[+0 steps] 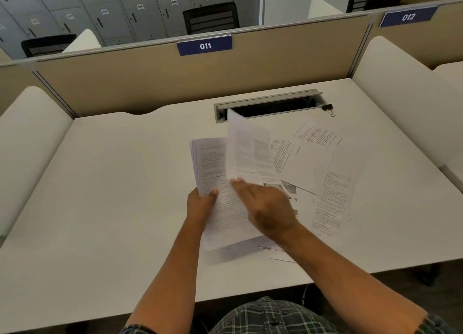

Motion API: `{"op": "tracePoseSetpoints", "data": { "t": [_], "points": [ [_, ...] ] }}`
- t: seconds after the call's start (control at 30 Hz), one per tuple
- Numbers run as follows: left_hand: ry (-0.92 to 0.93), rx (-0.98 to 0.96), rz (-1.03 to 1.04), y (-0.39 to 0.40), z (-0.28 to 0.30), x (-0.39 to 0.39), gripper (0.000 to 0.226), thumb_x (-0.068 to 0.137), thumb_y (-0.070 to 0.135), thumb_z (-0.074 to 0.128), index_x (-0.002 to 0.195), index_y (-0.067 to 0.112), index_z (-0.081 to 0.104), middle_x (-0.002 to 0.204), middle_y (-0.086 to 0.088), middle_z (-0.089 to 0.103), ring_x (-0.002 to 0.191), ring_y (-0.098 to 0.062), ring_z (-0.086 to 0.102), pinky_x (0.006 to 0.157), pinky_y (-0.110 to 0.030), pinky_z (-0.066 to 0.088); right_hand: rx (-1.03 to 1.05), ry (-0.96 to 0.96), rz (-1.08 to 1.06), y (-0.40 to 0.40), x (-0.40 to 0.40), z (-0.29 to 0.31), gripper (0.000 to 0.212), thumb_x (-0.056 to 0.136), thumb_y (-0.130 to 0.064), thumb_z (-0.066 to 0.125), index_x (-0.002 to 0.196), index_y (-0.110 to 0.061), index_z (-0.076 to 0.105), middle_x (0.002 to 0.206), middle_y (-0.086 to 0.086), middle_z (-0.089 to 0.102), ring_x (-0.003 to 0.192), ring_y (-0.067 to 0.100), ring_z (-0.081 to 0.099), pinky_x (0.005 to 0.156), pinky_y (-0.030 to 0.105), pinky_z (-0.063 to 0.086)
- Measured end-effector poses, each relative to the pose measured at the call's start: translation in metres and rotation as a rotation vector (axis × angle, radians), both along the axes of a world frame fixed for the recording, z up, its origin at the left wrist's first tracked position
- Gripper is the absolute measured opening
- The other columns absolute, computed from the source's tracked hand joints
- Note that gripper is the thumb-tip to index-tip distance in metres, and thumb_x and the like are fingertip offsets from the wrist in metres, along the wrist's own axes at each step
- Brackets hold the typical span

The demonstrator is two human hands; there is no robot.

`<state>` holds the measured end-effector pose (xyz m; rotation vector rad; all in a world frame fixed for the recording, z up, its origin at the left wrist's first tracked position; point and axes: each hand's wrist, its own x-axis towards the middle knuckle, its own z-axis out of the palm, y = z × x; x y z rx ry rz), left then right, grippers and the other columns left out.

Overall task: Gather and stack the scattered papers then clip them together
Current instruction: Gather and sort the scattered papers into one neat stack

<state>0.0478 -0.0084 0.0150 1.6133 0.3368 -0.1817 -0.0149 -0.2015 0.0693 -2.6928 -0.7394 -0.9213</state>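
Papers mid-gather at study carrel 011: the left hand (201, 199) grips a partial stack (213, 173) by its near-left edge, thumb on top, while the right hand (268, 208) pinches a single raised sheet (248, 153) at its near edge, poised over the stack. Several loose sheets (323, 168) lie fanned on the bench (112, 183) just right of the hands, some overlapping. A black binder clip (328, 108) sits far right, beside the open cable tray (268, 105), well apart from the stack. Risks from here, judged by the pose: the lifted sheet, limp and curling, could land askew or slide off, and the one-handed hold on the stack may let pages splay, spoiling alignment before clipping.
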Motion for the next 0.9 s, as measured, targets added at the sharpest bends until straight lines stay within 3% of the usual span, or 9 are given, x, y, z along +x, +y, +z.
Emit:
{"op": "tracePoseSetpoints", "data": {
  "t": [0.17,0.27,0.37,0.47,0.57,0.67,0.73,0.8,0.9],
  "points": [
    [0.033,-0.085,-0.093,-0.002,0.007,0.002,0.036,0.071,0.031,0.082,0.106,0.026,0.074,0.095,0.006,0.081,0.081,-0.015,0.078,0.062,-0.023,0.060,-0.131,0.265,0.178,0.009,-0.004,-0.017,0.068,0.087,-0.009,0.077,0.150,-0.015,0.052,0.130,0.013,0.071,0.093,0.032,0.075,0.075,0.040,0.063],
    [0.056,-0.095,-0.086,0.002,0.006,0.006,0.038,0.071,0.024,0.078,0.109,0.021,0.073,0.098,-0.002,0.081,0.086,-0.024,0.078,0.066,-0.031,0.063,-0.175,0.630,0.336,-0.012,0.003,-0.010,0.092,0.089,-0.052,0.071,0.162,-0.036,0.019,0.148,0.003,0.059,0.124,0.025,0.060,0.106,0.041,0.046],
    [0.083,-0.167,-0.108,0.005,0.004,0.006,0.039,0.070,0.022,0.081,0.108,0.020,0.073,0.101,-0.006,0.081,0.087,-0.026,0.079,0.072,-0.038,0.064,0.151,0.734,0.254,-0.033,0.006,0.003,0.092,0.081,-0.078,0.064,0.158,-0.044,0.028,0.146,-0.008,0.058,0.123,0.005,0.049,0.112,0.040,0.042],
    [0.069,-0.222,-0.136,0.006,0.009,0.005,0.043,0.069,0.031,0.084,0.109,0.021,0.072,0.101,-0.007,0.081,0.086,-0.026,0.079,0.069,-0.038,0.063,0.576,0.460,-0.210,-0.048,0.018,0.006,0.087,0.081,-0.054,0.081,0.154,-0.027,0.042,0.153,-0.002,0.052,0.136,0.013,0.046,0.118,0.040,0.034],
    [0.048,-0.236,-0.153,0.004,0.018,0.003,0.043,0.069,0.026,0.083,0.110,0.022,0.071,0.103,-0.006,0.080,0.090,-0.031,0.078,0.068,-0.039,0.063,1.009,0.800,-0.522,-0.069,0.029,0.009,0.105,0.078,-0.043,0.088,0.160,-0.027,0.025,0.161,0.002,0.040,0.141,0.025,0.046,0.110,0.045,0.043],
    [0.010,-0.244,-0.178,-0.002,0.026,0.003,0.039,0.079,0.034,0.079,0.115,0.021,0.072,0.109,-0.009,0.079,0.098,-0.038,0.076,0.071,-0.041,0.063,1.518,1.136,-0.178,-0.082,0.028,0.000,0.087,0.076,-0.028,0.091,0.149,-0.015,0.046,0.141,0.012,0.064,0.120,0.032,0.068,0.095,0.045,0.059],
    [-0.011,-0.299,-0.221,-0.011,0.034,0.003,0.052,0.093,0.055,0.061,0.127,0.017,0.069,0.120,-0.015,0.075,0.107,-0.043,0.072,0.083,-0.053,0.061,1.555,1.110,-0.020,-0.079,0.024,-0.003,0.059,0.079,-0.019,0.088,0.132,-0.013,0.064,0.123,0.011,0.075,0.111,0.031,0.073,0.085,0.039,0.063],
    [-0.005,-0.305,-0.234,-0.019,0.049,0.000,0.078,0.079,0.075,0.061,0.129,0.016,0.068,0.123,-0.017,0.074,0.110,-0.042,0.071,0.091,-0.057,0.058,1.525,1.006,0.014,-0.070,0.022,-0.002,0.045,0.081,-0.014,0.086,0.122,-0.019,0.070,0.116,0.007,0.078,0.105,0.028,0.076,0.078,0.033,0.063],
    [-0.140,-0.185,-0.234,-0.021,0.062,0.001,0.063,0.061,0.059,0.091,0.111,0.023,0.078,0.112,-0.004,0.079,0.105,-0.029,0.075,0.081,-0.038,0.064,1.518,0.859,0.093,-0.064,0.026,0.007,0.036,0.078,-0.011,0.089,0.108,-0.028,0.078,0.112,0.005,0.079,0.101,0.026,0.077,0.077,0.034,0.064]
  ]
}}
